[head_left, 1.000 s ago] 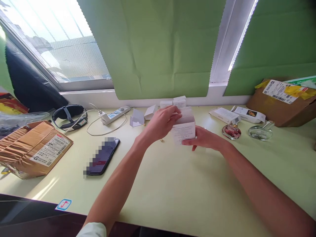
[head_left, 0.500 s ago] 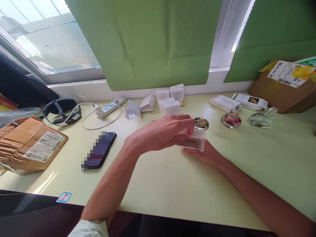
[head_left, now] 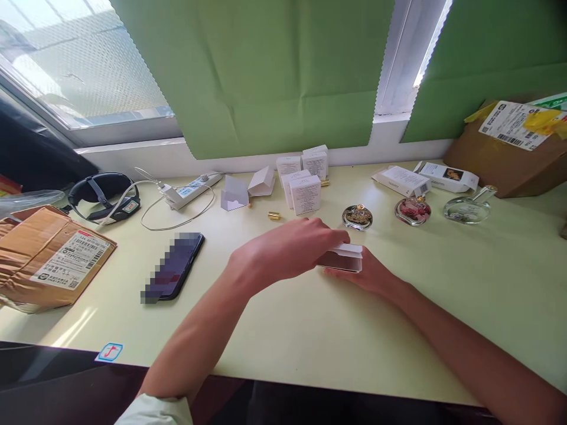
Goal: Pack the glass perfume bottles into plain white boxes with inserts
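A small white cardboard box [head_left: 348,262], its end facing me and a flap along its top edge, is between my two hands above the table. My right hand [head_left: 374,274] is wrapped round its right side from below. My left hand [head_left: 292,251] lies over its left end, fingers curled down at the flap; their tips are hidden. Just beyond sits a round glass bottle [head_left: 357,218] with a gold neck. A red-patterned round bottle [head_left: 413,212] and a clear one [head_left: 467,211] with a long neck are farther right. A gold cap [head_left: 274,216] lies behind my left hand.
Several white boxes [head_left: 306,196] stand at the back, beside opened carton pieces [head_left: 234,193]. More white cartons [head_left: 401,180] lie back right near a brown parcel [head_left: 500,156]. At left are a phone [head_left: 177,268], a power strip [head_left: 190,192], a black headset [head_left: 104,198] and another parcel [head_left: 57,254].
My left hand has lowered slightly over the box, and the flap has folded down towards its opening. The gold cap shows more fully now. The view has shifted a little.
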A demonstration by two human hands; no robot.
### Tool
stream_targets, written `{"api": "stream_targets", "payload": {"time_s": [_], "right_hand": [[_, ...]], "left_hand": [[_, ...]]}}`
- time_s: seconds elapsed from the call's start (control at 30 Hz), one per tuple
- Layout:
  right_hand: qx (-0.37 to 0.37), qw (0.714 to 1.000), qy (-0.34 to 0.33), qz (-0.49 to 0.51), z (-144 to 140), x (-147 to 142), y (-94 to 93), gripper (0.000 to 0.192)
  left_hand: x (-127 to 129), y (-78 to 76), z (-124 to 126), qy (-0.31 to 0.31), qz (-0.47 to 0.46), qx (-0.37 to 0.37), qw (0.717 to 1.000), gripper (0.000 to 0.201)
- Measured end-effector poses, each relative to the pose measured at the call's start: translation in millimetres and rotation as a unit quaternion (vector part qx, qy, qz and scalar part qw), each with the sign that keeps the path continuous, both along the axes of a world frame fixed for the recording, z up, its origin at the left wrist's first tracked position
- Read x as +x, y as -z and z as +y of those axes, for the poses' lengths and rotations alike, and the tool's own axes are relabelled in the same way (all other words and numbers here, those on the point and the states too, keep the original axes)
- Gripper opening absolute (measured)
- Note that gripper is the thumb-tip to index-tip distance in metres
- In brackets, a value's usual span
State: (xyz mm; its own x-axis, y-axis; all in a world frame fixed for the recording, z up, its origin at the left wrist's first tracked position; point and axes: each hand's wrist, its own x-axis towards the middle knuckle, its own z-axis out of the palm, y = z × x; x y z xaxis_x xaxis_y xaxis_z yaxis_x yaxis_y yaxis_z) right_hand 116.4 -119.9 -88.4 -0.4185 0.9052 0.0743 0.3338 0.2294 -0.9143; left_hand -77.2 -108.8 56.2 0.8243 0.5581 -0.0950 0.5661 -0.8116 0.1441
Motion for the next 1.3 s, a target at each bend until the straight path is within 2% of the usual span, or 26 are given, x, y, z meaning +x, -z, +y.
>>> {"api": "stream_targets", "payload": {"time_s": [0.23, 0.43, 0.53, 0.67, 0.77, 0.87, 1.0, 1.17, 1.3], "right_hand": [[0.043, 0.999, -0.012, 0.020, 2, 0, 2.4, 0.031], [-0.021, 0.999, 0.007, 0.027, 2, 1, 1.3, 0.032], [-0.063, 0.998, 0.001, 0.027, 3, 2, 1.6, 0.035], [-0.117, 0.989, -0.006, 0.088, 6, 3, -0.2, 0.046], [-0.126, 0.985, -0.005, 0.116, 8, 4, -0.5, 0.045], [-0.122, 0.985, 0.002, 0.120, 10, 4, 1.3, 0.039], [-0.122, 0.983, 0.007, 0.135, 11, 3, 2.7, 0.034], [-0.130, 0.979, 0.004, 0.156, 10, 3, 0.7, 0.044], [-0.129, 0.979, -0.003, 0.155, 11, 4, 0.1, 0.043]], "left_hand": [[1, 6.5, 2, 0.012, 0.008, 0.004, 1.000, 0.016], [3, 13.7, 10, 0.003, -0.003, -0.004, 1.000, 0.024], [0, 5.1, 16, -0.001, -0.046, -0.010, 0.999, 0.026], [-9, -16.7, 10, -0.033, -0.167, 0.062, 0.983, 0.023], [-8, -24.7, -1, -0.025, -0.195, 0.089, 0.976, 0.021], [2, -18.6, -7, 0.008, -0.152, 0.071, 0.986, 0.024], [12, -4.1, -2, -0.011, -0.135, 0.076, 0.988, 0.029], [11, 1.9, 11, -0.013, -0.140, 0.068, 0.988, 0.026], [9, 4.5, 16, 0.001, -0.138, 0.054, 0.989, 0.025]]}}
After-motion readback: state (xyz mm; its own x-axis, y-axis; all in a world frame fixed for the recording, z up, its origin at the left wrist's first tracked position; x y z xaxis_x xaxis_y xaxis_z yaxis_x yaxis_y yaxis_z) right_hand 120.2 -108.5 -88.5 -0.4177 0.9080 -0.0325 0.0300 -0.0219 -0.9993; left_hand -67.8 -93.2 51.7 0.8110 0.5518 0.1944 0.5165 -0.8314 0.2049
